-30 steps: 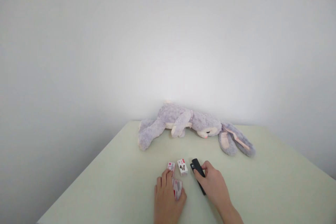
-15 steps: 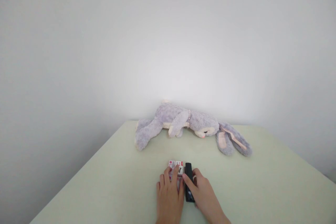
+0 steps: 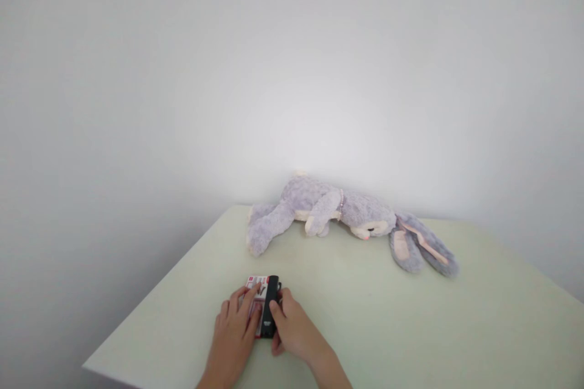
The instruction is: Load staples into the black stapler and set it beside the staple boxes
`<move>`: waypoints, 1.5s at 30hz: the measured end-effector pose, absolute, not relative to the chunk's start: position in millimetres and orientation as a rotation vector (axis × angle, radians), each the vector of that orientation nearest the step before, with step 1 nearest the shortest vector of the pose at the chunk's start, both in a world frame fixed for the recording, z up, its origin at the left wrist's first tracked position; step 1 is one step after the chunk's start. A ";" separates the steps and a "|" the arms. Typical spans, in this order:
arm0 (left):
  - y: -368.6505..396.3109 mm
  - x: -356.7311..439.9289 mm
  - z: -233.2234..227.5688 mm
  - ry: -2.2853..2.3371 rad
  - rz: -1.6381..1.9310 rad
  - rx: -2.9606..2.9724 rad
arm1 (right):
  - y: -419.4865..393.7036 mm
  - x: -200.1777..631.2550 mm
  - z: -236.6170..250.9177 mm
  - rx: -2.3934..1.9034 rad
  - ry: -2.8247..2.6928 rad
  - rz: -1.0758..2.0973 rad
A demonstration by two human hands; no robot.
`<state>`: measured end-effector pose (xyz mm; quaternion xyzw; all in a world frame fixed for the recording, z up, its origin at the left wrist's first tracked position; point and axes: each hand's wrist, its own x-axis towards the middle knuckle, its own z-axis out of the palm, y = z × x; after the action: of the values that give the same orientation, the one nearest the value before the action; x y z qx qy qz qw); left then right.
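Left hand (image 3: 234, 327) is covering small boxes (image 3: 261, 293), its grip unclear. Right hand (image 3: 294, 328) is grasping black stapler (image 3: 269, 311) at their three o'clock.

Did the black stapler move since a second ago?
Yes, left: judged against the plush rabbit, the black stapler went from in front of the rabbit's neck to in front of its legs.

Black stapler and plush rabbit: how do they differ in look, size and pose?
Look: the black stapler is dark and smooth; the plush rabbit is pale lilac-grey and furry.
Size: the rabbit is much bigger than the stapler.
Pose: the stapler points away from the person, in the right hand's grip; the rabbit lies crosswise, untouched.
Shared: both appear to rest on the pale green table.
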<state>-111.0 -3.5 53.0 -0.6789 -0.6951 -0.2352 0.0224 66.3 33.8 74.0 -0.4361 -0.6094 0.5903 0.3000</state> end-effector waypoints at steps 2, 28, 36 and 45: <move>-0.3 -133.5 51.8 -2.156 -0.740 -2.121 | 32.9 45.3 69.0 -1.129 -1.576 1.571; 2.8 26.4 21.1 -1.640 -0.599 -2.519 | -0.3 256.4 13.3 -1.837 -2.092 0.167; 11.1 18.2 3.5 -1.734 -0.464 -2.529 | -3.3 237.5 2.9 -1.984 -2.030 -0.271; 8.4 19.7 13.0 -1.805 -0.450 -2.587 | -0.6 248.3 7.6 -1.994 -2.130 -0.089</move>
<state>19.7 8.4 13.0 -0.8117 -0.5663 -0.1411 -0.0226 248.3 -0.6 7.6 -0.6789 -0.7251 -0.0302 0.1109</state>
